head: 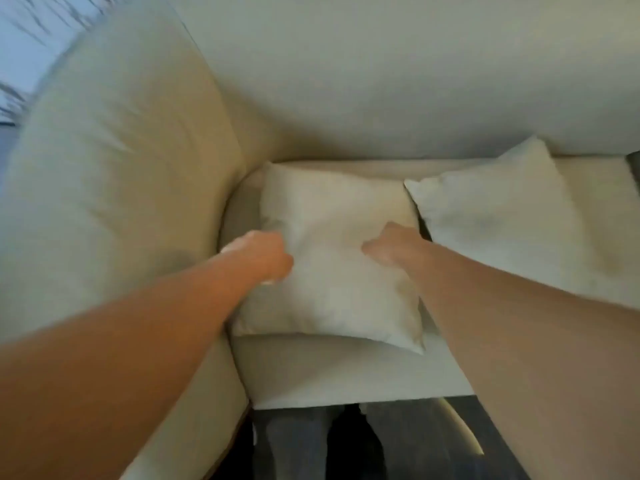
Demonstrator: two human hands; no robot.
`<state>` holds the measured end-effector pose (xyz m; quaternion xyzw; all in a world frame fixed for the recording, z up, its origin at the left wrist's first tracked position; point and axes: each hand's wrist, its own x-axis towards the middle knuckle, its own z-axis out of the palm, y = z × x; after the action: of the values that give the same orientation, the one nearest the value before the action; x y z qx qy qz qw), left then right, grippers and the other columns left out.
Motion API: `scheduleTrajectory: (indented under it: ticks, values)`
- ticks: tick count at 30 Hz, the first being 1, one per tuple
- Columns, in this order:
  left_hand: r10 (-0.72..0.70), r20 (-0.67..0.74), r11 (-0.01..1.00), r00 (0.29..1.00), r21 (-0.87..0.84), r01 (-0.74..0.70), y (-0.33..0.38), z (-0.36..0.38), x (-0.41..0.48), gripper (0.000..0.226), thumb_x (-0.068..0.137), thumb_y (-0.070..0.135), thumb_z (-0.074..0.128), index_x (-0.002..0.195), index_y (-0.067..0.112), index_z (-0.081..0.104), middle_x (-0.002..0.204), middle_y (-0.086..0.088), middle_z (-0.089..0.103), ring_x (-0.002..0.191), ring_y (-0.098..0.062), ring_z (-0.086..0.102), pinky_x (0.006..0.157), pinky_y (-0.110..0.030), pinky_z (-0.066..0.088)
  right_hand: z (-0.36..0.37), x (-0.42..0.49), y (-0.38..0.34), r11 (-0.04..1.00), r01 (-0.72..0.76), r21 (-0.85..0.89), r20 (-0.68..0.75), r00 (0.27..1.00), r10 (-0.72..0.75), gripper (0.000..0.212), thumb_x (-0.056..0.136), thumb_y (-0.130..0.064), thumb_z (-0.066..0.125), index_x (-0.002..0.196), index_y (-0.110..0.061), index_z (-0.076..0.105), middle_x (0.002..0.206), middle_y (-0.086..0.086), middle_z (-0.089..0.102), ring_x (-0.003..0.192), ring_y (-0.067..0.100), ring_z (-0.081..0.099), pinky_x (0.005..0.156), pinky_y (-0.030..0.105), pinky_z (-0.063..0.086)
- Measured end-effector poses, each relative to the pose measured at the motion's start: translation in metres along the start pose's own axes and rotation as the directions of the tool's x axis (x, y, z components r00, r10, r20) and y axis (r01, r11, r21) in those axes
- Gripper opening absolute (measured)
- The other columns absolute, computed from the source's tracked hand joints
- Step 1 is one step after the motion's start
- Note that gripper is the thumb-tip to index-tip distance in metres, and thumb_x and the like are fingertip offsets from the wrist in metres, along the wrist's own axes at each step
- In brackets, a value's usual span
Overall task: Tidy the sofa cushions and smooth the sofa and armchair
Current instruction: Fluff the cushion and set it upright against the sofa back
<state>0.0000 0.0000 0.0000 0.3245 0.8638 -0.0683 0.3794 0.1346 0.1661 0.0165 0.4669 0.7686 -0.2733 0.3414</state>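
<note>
A cream square cushion (332, 258) lies flat on the sofa seat (346, 372), in the corner by the left armrest. My left hand (263, 256) grips its left edge, fingers curled into the fabric. My right hand (391, 245) presses on its right side, fingers tucked over the edge and partly hidden. A second cream cushion (495, 220) lies to the right, touching the first one's upper right corner. The picture is blurred by motion.
The wide padded armrest (114, 188) rises on the left. The sofa backrest (398, 81) fills the top. Below the seat's front edge I see my legs in grey trousers (294, 441) on a dark floor.
</note>
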Motion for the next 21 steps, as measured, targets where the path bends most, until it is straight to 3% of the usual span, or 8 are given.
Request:
scheduleTrajectory:
  ticks: [2, 4, 9, 11, 15, 18, 21]
  values:
    - [-0.134, -0.044, 0.983, 0.99, -0.134, 0.127, 0.01, 0.018, 0.036, 0.061, 0.094, 0.049, 0.047, 0.136, 0.005, 0.047, 0.137, -0.026, 0.054, 0.123, -0.042, 0.054, 0.096, -0.043, 0.047, 0.004, 0.037, 0.004, 0.993, -0.092, 0.074, -0.023, 0.995, 0.094, 0.085, 0.092, -0.046, 0.053, 0.152, 0.0, 0.013, 0.158, 0.02, 0.025, 0.142, 0.037, 0.031, 0.111, 0.04, 0.035]
    - [-0.295, -0.072, 0.918, 0.953, -0.298, 0.261, 0.016, 0.036, 0.068, 0.086, 0.089, 0.066, 0.047, 0.147, 0.004, 0.033, 0.147, -0.029, 0.041, 0.134, -0.047, 0.044, 0.109, -0.049, 0.039, 0.012, 0.068, 0.004, 0.969, -0.187, 0.162, 0.017, 0.982, 0.187, 0.111, 0.085, -0.063, 0.055, 0.153, -0.008, -0.014, 0.163, 0.022, 0.0, 0.149, 0.04, 0.01, 0.119, 0.051, 0.02]
    - [-0.53, -0.124, 0.717, 0.839, -0.593, 0.366, 0.043, 0.073, 0.125, 0.11, 0.078, 0.081, 0.044, 0.152, 0.004, 0.014, 0.154, -0.028, 0.025, 0.139, -0.05, 0.028, 0.114, -0.054, 0.026, 0.043, 0.125, 0.031, 0.904, -0.199, 0.378, 0.011, 0.977, 0.211, 0.139, 0.05, -0.095, 0.051, 0.145, -0.036, -0.031, 0.163, 0.016, -0.007, 0.145, 0.04, 0.02, 0.115, 0.055, 0.026]
    - [-0.574, -0.159, 0.672, 0.804, -0.652, 0.351, 0.046, 0.08, 0.136, 0.114, 0.075, 0.081, 0.05, 0.151, 0.004, 0.012, 0.153, -0.027, 0.025, 0.138, -0.049, 0.028, 0.112, -0.055, 0.027, 0.049, 0.14, 0.038, 0.879, -0.181, 0.441, 0.013, 0.981, 0.195, 0.146, 0.035, -0.099, 0.049, 0.142, -0.043, -0.033, 0.162, 0.016, -0.005, 0.144, 0.036, 0.023, 0.113, 0.052, 0.028]
    - [-0.589, -0.167, 0.615, 0.791, -0.727, 0.305, 0.039, 0.085, 0.141, 0.115, 0.066, 0.08, 0.061, 0.145, 0.008, 0.019, 0.151, -0.024, 0.032, 0.136, -0.046, 0.033, 0.111, -0.052, 0.03, 0.047, 0.149, 0.046, 0.756, -0.152, 0.637, 0.037, 0.985, 0.167, 0.161, 0.014, -0.091, 0.065, 0.14, -0.053, -0.027, 0.162, 0.004, -0.009, 0.146, 0.026, 0.022, 0.111, 0.045, 0.03]
    - [-0.575, -0.125, 0.547, 0.808, -0.793, 0.267, 0.031, 0.086, 0.14, 0.119, 0.061, 0.078, 0.069, 0.145, 0.011, 0.019, 0.152, -0.019, 0.034, 0.136, -0.041, 0.038, 0.114, -0.047, 0.031, 0.052, 0.149, 0.055, 0.625, -0.125, 0.771, 0.018, 0.984, 0.175, 0.155, 0.02, -0.088, 0.07, 0.143, -0.055, -0.018, 0.163, -0.002, 0.0, 0.146, 0.024, 0.021, 0.113, 0.045, 0.028]
    - [-0.573, -0.042, 0.468, 0.818, -0.837, 0.284, 0.02, 0.09, 0.135, 0.136, 0.052, 0.079, 0.074, 0.15, 0.006, 0.015, 0.156, -0.017, 0.031, 0.14, -0.038, 0.038, 0.117, -0.045, 0.03, 0.06, 0.146, 0.071, 0.383, -0.145, 0.912, 0.05, 0.968, 0.247, 0.147, 0.036, -0.082, 0.075, 0.154, -0.036, -0.002, 0.158, 0.0, 0.025, 0.138, 0.026, 0.037, 0.111, 0.043, 0.034]
